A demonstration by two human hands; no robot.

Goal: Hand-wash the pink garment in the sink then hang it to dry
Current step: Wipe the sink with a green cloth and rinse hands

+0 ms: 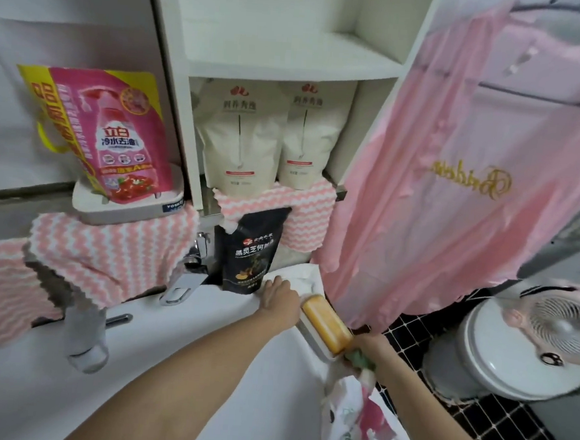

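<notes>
The garment [454, 204] already hangs on a hanger, up and beyond the right hand [371, 344]. Its hem drops to just above that grip. Whether it is washed yet I cannot tell. The right hand clamps a floral cloth [353, 416], fingers curled under and mostly hidden, and the cloth trails down from the grip toward the viewer. Just left of the grip, touching it or nearly so, the dish [314, 338] carries the soap [326, 322] on the corner of the sink [206, 317]. Past the soap, the left hand [278, 296] lies slack on a white towel [300, 275], fingers loose and holding nothing.

The step looks like clearing or readying the sink corner. To do it well, steady the dish first (it sits close to the edge, and a tug of the cloth could tip it). Lift the cloth straight away from the soap rather than dragging it across. Mind that the hem above the grip is not caught up with it. The left hand serves best pinning the towel or the dish while the right pulls.

Counted:
- one garment, one soap, one dish, one floral cloth, one white towel
- one tap [182, 286], left of the left hand
- two cream pouches [241, 137], one black pouch [250, 251], one pink bag [116, 135]
- at least three striped cloths [114, 255]
- one fan [562, 328], off to the right of the grip
</notes>
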